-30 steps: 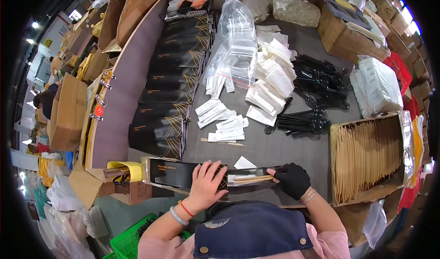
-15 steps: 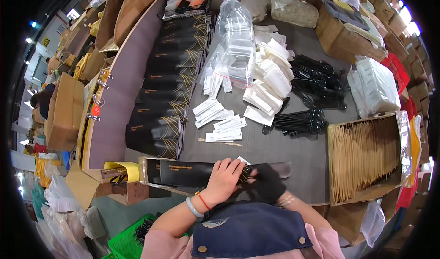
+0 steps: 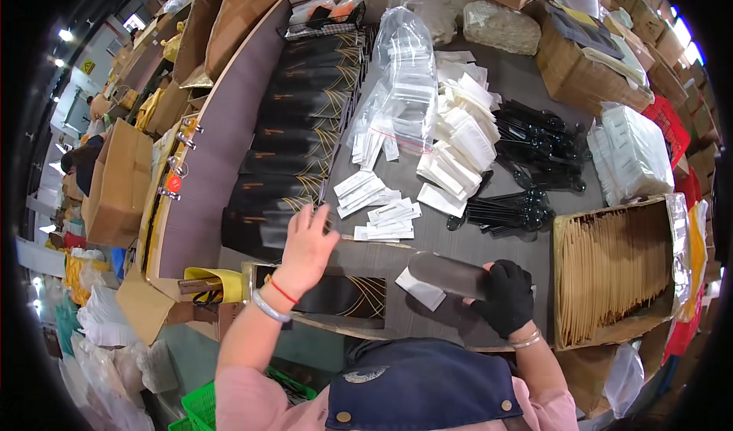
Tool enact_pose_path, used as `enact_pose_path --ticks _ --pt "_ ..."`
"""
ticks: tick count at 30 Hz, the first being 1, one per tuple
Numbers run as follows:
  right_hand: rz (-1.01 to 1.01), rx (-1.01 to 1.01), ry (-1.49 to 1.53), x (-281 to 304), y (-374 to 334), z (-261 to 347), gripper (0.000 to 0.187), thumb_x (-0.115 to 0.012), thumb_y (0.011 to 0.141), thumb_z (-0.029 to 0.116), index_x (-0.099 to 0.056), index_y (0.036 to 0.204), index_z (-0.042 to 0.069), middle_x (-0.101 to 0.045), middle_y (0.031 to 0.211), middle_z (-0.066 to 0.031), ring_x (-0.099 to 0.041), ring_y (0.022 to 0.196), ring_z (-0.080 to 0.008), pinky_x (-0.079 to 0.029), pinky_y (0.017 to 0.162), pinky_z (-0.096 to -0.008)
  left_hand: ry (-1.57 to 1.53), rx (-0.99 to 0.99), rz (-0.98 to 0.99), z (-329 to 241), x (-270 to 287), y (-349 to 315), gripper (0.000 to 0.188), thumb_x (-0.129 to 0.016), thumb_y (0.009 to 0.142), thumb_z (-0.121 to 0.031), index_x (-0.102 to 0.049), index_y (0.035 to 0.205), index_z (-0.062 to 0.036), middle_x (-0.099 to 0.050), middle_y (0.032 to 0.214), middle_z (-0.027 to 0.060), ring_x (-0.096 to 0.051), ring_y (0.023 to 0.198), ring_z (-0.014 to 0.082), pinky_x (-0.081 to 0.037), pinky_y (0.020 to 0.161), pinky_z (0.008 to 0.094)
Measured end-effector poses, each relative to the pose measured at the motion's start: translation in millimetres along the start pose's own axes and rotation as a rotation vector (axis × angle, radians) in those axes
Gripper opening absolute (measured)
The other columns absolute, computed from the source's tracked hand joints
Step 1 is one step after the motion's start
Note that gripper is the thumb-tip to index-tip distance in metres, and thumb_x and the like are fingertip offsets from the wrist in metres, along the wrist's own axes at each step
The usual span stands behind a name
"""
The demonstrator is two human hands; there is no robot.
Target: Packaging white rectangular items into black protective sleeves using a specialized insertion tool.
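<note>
Dark round-ended strip point(image 3: 443, 273) is gripped at one end by the closed fingers of the gloved right hand point(image 3: 502, 297), near the front edge of the bench point(image 3: 427, 328); the far end is apparently left free for handling. A white packet point(image 3: 418, 291) is partly hidden by it. The left hand point(image 3: 305, 245) is held open, fingers parted, beside black packets point(image 3: 256, 188) overlapped along the left edge, apparently for single pick-up; whether contact is made cannot be told.
</note>
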State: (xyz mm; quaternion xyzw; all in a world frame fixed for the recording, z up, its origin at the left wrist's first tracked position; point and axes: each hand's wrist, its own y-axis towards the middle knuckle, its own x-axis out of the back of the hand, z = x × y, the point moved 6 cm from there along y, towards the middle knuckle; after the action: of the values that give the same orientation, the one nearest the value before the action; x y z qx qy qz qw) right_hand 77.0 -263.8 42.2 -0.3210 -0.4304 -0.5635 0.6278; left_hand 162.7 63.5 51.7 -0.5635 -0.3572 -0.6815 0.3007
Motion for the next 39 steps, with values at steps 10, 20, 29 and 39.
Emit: enact_pose_path --ticks 10,20,29,39 --pt "0.219 0.083 -0.105 -14.3 -3.1 26.4 0.061 -0.08 0.064 0.041 -0.059 0.112 0.011 -0.057 0.108 -0.0087 -0.055 0.101 -0.0289 -0.036 0.09 -0.0446 -0.579 0.541 0.044 -76.5 -58.1 -57.5 0.089 -0.084 0.062 -0.048 -0.052 0.131 -0.0018 -0.043 0.14 0.0177 -0.029 0.136 0.0402 -0.015 0.113 0.0578" --pt "0.084 0.3 0.177 -76.8 15.7 74.6 0.053 -0.077 0.067 0.044 -0.061 0.098 0.004 -0.061 0.093 -0.0149 -0.059 0.087 -0.0346 -0.045 0.076 -0.0458 -0.691 0.495 0.188 -74.0 -55.0 -50.3 0.088 -0.08 0.069 -0.047 -0.047 0.135 0.0008 -0.042 0.143 0.0197 -0.028 0.138 0.0406 -0.012 0.113 0.0595" --pt "0.438 0.111 -0.085 -105.2 82.0 43.3 0.032 -0.079 0.066 0.04 -0.065 0.082 0.016 -0.064 0.085 -0.0081 -0.063 0.085 -0.0302 -0.049 0.07 -0.0424 -0.589 0.371 -0.106 -25.4 -93.2 50.2 0.039 -0.075 0.075 -0.028 -0.067 0.107 -0.0079 -0.061 0.104 0.0101 -0.055 0.102 0.0317 -0.044 0.089 0.047" --pt "-0.35 0.123 0.275 -3.0 63.7 -44.8 0.028 -0.08 0.072 0.016 -0.066 0.094 0.007 -0.066 0.091 -0.0096 -0.063 0.086 -0.0291 -0.049 0.078 -0.0376 -0.822 0.428 0.018 -25.4 -85.9 74.7 0.011 -0.071 0.077 -0.017 -0.065 0.078 -0.0078 -0.065 0.078 0.0122 -0.06 0.081 0.031 -0.048 0.075 0.0434"
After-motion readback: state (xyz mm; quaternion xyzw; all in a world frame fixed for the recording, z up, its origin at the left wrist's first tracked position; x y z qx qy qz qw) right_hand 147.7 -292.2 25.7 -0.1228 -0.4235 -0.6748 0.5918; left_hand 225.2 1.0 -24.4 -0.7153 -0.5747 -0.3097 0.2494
